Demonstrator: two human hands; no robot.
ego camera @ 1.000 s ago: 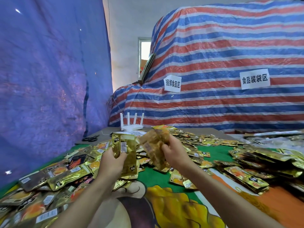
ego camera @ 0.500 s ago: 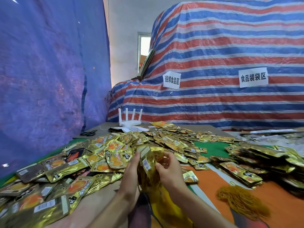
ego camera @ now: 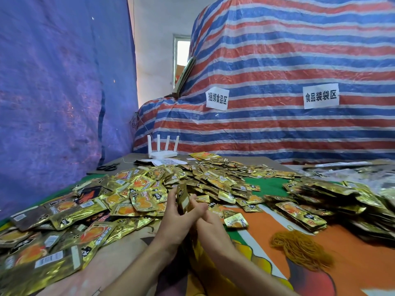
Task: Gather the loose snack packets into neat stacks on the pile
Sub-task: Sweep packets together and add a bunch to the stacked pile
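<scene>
While they're pressed close, my L hand (ego camera: 175,213) & R hand (ego camera: 210,226) both grip a slim packet stack (ego camera: 183,197) upright between them; loose packets (ego camera: 145,197) heaped just beyond & left, on worktop (ego camera: 363,263).

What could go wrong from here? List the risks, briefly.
1. The held stack, pinched upright between left hand and right hand, is glossy foil; packets may slip and fan out.
2. The loose packets lie close beside the left hand; a careless wrist could scatter them.

Left hand (ego camera: 175,214), right hand (ego camera: 208,226) together, fingers curled round packet stack (ego camera: 183,197)
</scene>
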